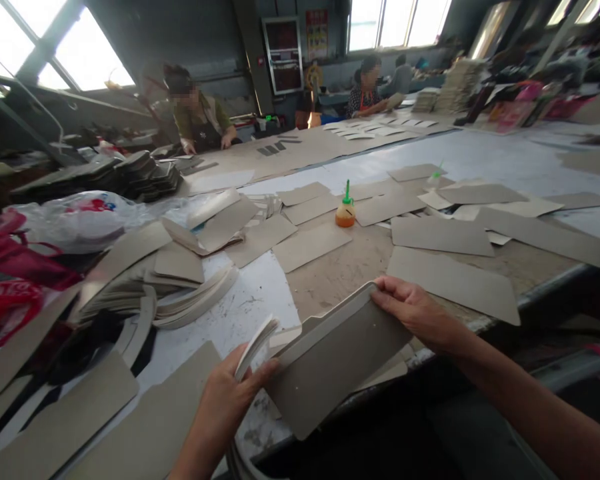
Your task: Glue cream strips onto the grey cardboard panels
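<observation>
Both hands are on one stack of grey card pieces (330, 360), held just above the near edge of the tabletop (240, 313). The left hand (225, 400) is closed around the stack's lower left end, thumb across the top, with the thin white edges of the sheets fanning up above the fingers. The right hand (415, 310) pinches the upper right corner, fingers curled over the top edge. So the stack's long axis runs from lower left to upper right, spanning the gap between the hands, tilted with its face toward the camera. Each hand has an end; neither is nearer.

Just beyond the right hand lies a flat card panel (455, 280) on the tabletop, with more panels scattered behind it. Farther out, an orange glue bottle (345, 212) stands upright. To the left sits a heap of curved card pieces (165, 293). Two other people work at the far side.
</observation>
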